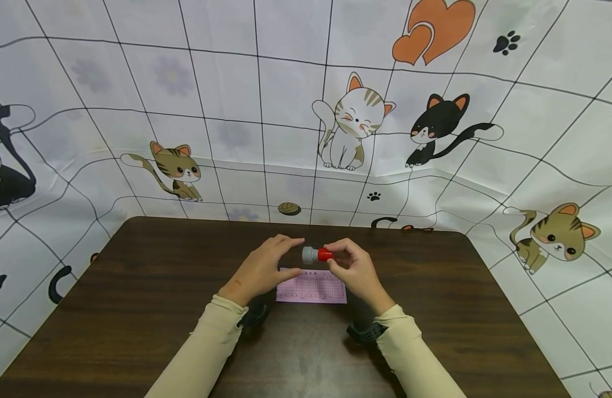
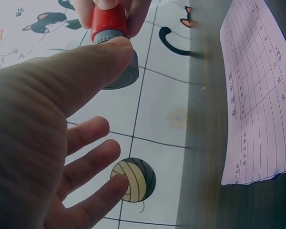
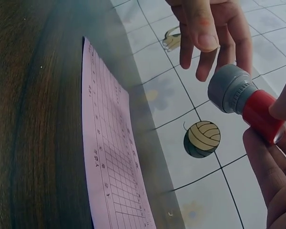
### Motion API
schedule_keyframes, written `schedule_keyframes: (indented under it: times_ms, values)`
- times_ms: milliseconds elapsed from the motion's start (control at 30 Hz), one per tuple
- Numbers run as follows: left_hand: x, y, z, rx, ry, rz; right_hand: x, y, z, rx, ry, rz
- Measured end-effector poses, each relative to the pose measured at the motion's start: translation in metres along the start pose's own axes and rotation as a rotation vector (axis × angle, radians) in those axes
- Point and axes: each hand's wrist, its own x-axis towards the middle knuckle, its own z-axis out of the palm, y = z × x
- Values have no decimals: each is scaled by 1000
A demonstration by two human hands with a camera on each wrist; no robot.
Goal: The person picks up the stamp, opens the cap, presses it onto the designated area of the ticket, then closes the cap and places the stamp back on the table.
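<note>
My right hand [image 1: 355, 271] pinches a small round stamp [image 3: 257, 107] by its red handle, between thumb and fingers. Its wider grey head [image 1: 309, 255], with a ribbed collar, points left, and the stamp is held sideways above the far part of the table. To the left, my left hand [image 1: 266, 268] is spread around the grey end, thumb and fingers apart with nothing between them. In the left wrist view its thumb [image 2: 95, 62] overlaps the grey head. A pink printed form [image 1: 311, 287] with a ruled grid lies on the table below both hands.
The dark wood table [image 1: 137, 309] ends at a back edge just beyond the hands. Behind and beside it hangs a white gridded cloth [image 1: 226, 83] printed with cartoon cats. Dark straps [image 1: 367, 333] circle both wrists over pale sleeves [image 1: 206, 342].
</note>
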Motion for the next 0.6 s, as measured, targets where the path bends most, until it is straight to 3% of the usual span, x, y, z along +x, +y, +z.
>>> schedule_keyframes:
  times_ms: [267,600]
  values:
    - [1,-1,1,6,0,16,-2,-1,0,41,-17,-21]
    - [1,1,1,-11,7,0,-2,-2,2,54,-25,16]
